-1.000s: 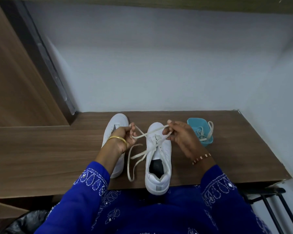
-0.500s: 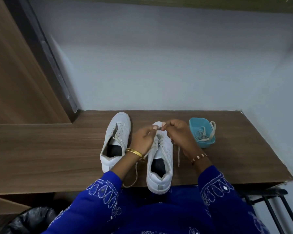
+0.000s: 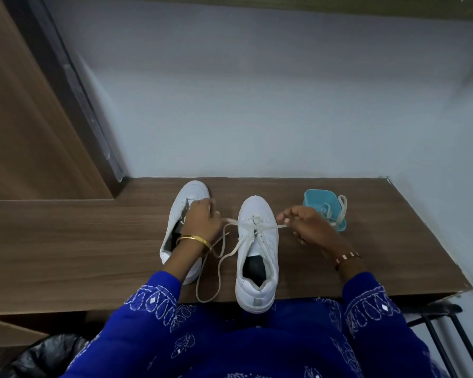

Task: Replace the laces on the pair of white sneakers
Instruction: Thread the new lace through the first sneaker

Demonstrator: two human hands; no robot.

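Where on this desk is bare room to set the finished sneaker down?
Bare wood lies left of the left sneaker, and right of the blue tub. Crowded: between the sneakers, where the lace trails beside the right sneaker.

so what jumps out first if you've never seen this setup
Two hands, left hand and right hand, pull a cream lace sideways across the right sneaker at the table's near edge. The left sneaker lies beside it, and a teal tub holding laces sits far right.

Landmark: laced sneaker (image 3: 258, 252) on the desk (image 3: 66, 241), heel over its near edge
Left of it: second sneaker (image 3: 187, 211) — just beside
Right — farther back: tub (image 3: 321, 200) holding spare laces (image 3: 339, 211)
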